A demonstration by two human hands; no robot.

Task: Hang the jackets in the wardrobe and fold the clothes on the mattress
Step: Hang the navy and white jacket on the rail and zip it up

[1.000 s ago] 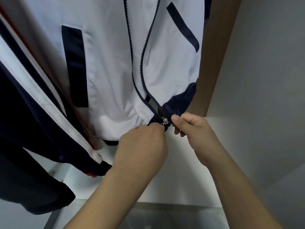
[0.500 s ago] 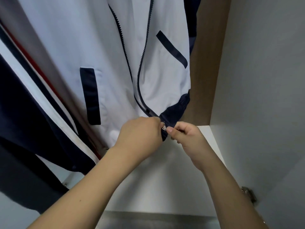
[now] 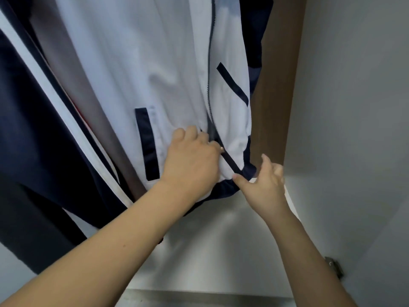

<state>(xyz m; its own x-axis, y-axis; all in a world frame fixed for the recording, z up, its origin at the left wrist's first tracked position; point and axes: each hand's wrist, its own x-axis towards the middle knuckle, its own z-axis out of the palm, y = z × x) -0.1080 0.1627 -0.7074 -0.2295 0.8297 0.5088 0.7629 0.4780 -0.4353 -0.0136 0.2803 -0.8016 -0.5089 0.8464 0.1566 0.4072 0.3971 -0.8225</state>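
Left hand grip: the left hand (image 3: 190, 160) has its fingers curled at the zipper pull (image 3: 221, 149), apparently pinching it, though the fingertips are hidden behind the knuckles.
Right hand grip: the right hand (image 3: 264, 183) pinches the navy hem (image 3: 223, 187) just beside the bottom end of the zipper (image 3: 231, 162), thumb on the front, the other fingers loosely spread.
Zipper: joined from the hem up to the pull; above the pull the two toothed edges lie apart.
Jacket: the white jacket (image 3: 155, 74) hangs inside the wardrobe (image 3: 343, 107), its lower front between the two hands.
Neighbours: a navy garment with white stripes (image 3: 39, 129) hangs just beside it, to the left.
Wardrobe: a brown inner panel (image 3: 276, 96) stands behind the jacket's right edge; a metal hinge (image 3: 334, 267) sits on the white side wall.
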